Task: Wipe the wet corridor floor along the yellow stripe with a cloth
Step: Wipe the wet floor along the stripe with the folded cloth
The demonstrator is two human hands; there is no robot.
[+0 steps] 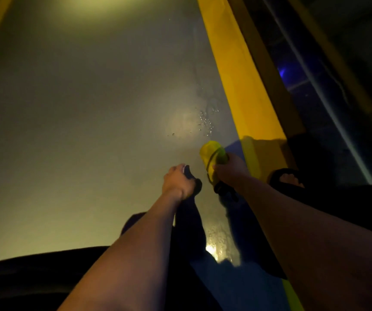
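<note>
A: Where was the cloth at that point?

B: It hung as a dark strip from the left hand, a little below the middle of the frame. The left grip was closed round its upper end, and the rest trailed down toward the bottom of the frame between the two forearms. Whether its lower end touched the floor could not be told in that light.

A: And the other hand?

B: The right hand, just right of the left, had its grip wrapped round a yellow-green bottle with a dark strap, tilted toward the upper left. The bottle was close beside the cloth's top end but apart from it.

A: How would the cloth handle?

B: Judging by the way it drooped, it was soft, limp and light, probably heavier once soaked. Bunching it in the palm looked wiser than pinching one end, so a broad pad could press flat.

A: Where was the wet?

B: Droplets glinted just above the bottle, beside the yellow stripe running from the top centre down to the lower right. A shiny wet patch lay lower, right of the hanging cloth. A sandalled foot rested at the stripe's right edge.
</note>
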